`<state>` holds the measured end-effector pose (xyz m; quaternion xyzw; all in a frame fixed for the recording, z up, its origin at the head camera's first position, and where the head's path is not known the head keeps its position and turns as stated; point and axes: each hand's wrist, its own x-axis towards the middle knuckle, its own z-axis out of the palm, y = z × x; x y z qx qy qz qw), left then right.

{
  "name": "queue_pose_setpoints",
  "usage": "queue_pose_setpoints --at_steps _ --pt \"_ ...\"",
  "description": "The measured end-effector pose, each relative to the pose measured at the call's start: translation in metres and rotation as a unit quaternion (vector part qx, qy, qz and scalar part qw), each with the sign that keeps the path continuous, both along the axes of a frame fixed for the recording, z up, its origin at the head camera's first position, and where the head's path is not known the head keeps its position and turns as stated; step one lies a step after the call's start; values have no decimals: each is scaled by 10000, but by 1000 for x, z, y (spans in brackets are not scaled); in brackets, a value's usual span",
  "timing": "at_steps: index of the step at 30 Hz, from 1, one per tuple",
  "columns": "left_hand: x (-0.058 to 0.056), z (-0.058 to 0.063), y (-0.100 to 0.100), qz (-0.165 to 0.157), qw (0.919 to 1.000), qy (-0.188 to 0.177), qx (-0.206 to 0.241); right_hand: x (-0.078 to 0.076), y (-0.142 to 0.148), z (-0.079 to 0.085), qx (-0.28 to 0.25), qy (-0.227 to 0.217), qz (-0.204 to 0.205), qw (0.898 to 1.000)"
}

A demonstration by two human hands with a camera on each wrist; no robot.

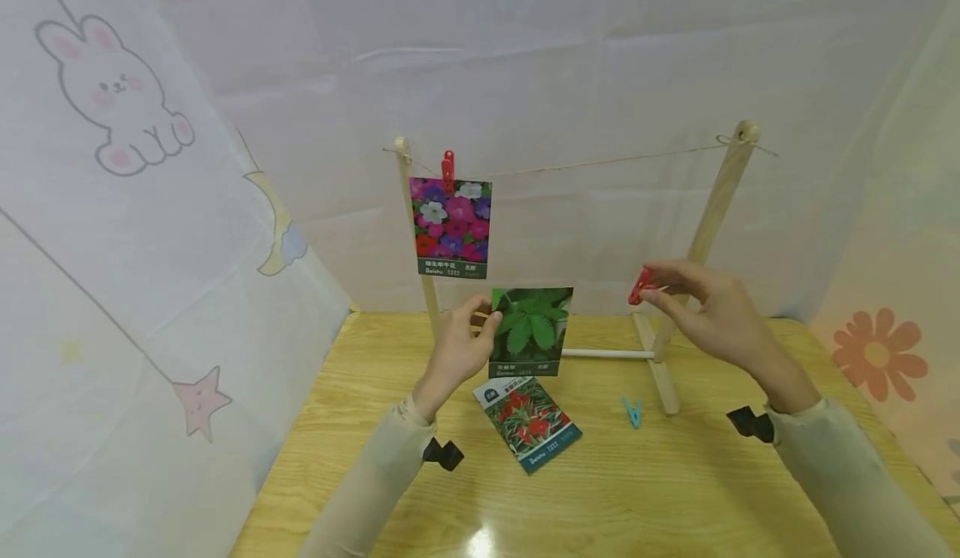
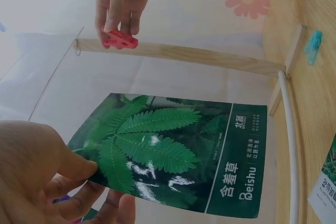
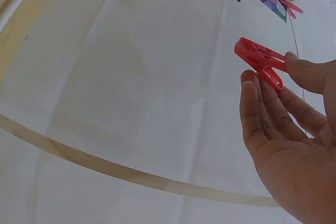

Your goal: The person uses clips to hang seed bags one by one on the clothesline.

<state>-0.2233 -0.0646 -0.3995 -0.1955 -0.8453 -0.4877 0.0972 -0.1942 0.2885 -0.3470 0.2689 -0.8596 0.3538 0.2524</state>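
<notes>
My left hand (image 1: 462, 345) pinches the left edge of a green seed packet (image 1: 530, 333) with a leaf picture, held up over the table. In the left wrist view the thumb lies on the front of this packet (image 2: 157, 150). My right hand (image 1: 708, 312) holds a red clothespin (image 1: 641, 284) by its handles, near the right post. The right wrist view shows the clothespin (image 3: 258, 59) between thumb and fingers. Another red clothespin (image 1: 447, 172) fastens a petunia-like flower packet (image 1: 452, 228) to the string (image 1: 592, 163), at its left end.
A packet with red flowers (image 1: 528, 424) lies on the wooden table (image 1: 600, 500) below the left hand. Right of it lies a blue clothespin (image 1: 632, 413). The string spans two wooden posts (image 1: 720, 199), joined low down by a white rod (image 1: 607, 354).
</notes>
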Motion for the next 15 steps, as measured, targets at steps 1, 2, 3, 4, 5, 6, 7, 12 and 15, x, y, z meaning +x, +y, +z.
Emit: queue_pose_setpoints --at_steps 1,2,3,4,5,6,7,12,15 --pt "0 1 1 0 10000 6 11 0 0 1 10 17 -9 10000" --pt "0 2 2 6 10000 7 27 -1 0 3 6 32 -21 10000" --pt "-1 3 3 12 10000 4 46 -2 0 4 7 26 -48 10000" --pt "-1 4 3 37 10000 4 62 -2 0 5 5 24 -54 10000" --pt "-2 5 4 75 9999 19 68 -3 -1 7 1 14 -67 10000" --pt "-3 6 5 102 9999 45 76 -3 -1 8 -2 -1 -79 10000" --pt "-3 7 5 119 9998 73 108 -3 -2 10 -8 -13 -76 10000" --pt "-6 10 7 167 9993 225 246 -6 -3 16 -27 26 -51 10000" --pt "-8 12 9 156 9989 332 307 -8 -4 19 -75 52 -27 10000"
